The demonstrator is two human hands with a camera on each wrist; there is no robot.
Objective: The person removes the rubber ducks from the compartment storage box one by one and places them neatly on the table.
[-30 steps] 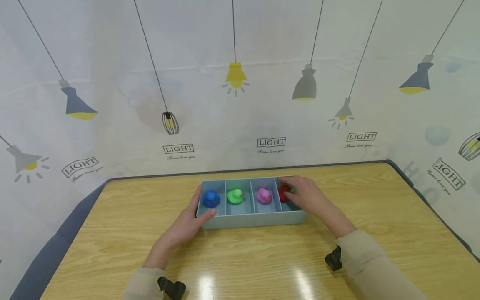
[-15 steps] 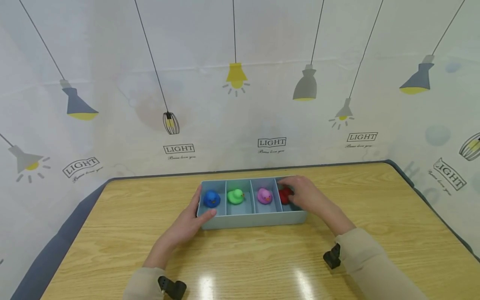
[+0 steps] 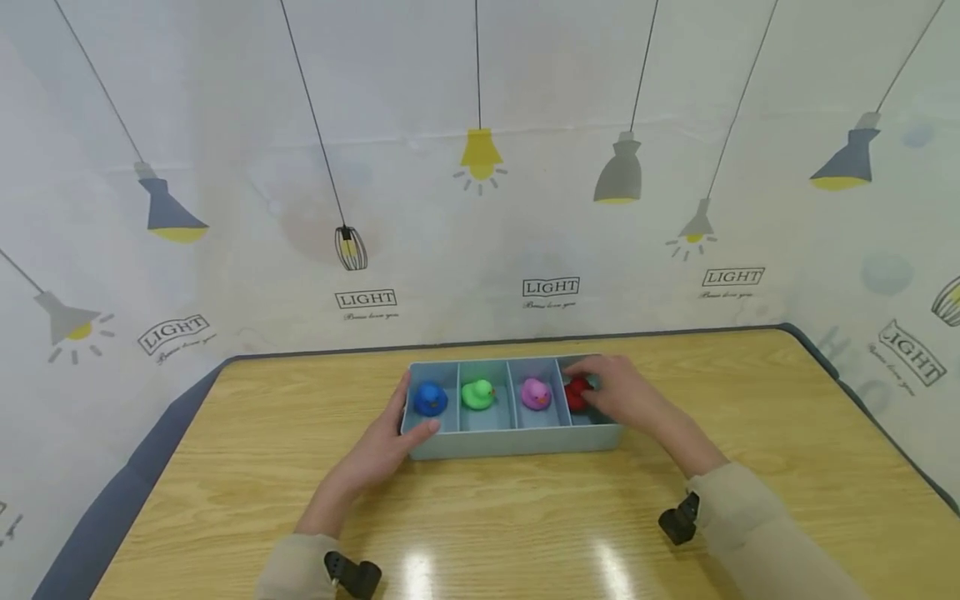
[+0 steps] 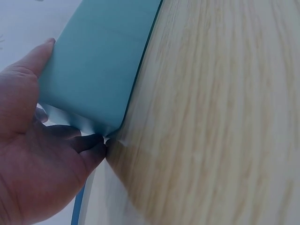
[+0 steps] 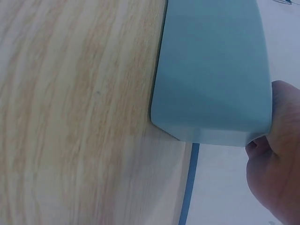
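Observation:
A pale blue divided box [image 3: 517, 443] stands on the table, with a small rubber duck in each compartment. From left to right are a blue duck [image 3: 431, 400], a green duck [image 3: 478, 394], a pink duck [image 3: 536, 393] and a red duck [image 3: 575, 394]. My left hand [image 3: 384, 442] grips the box's left end, thumb over the front rim and fingers round the end wall, as the left wrist view also shows. Reaching into the rightmost compartment, my right hand [image 3: 622, 393] has thumb and fingers about the red duck and partly covers it.
The wooden table [image 3: 480, 517] extends in front of the box and to both sides. Behind its dark-edged far side rises a pale wall covering [image 3: 420, 183] printed with lamps. A small black camera [image 3: 678, 518] sits at the right cuff, another [image 3: 352, 575] at the left.
The right thumb has drawn back a little to the right, so more of the red duck shows than a second ago. The left hand keeps its grip; the head view has shifted slightly.

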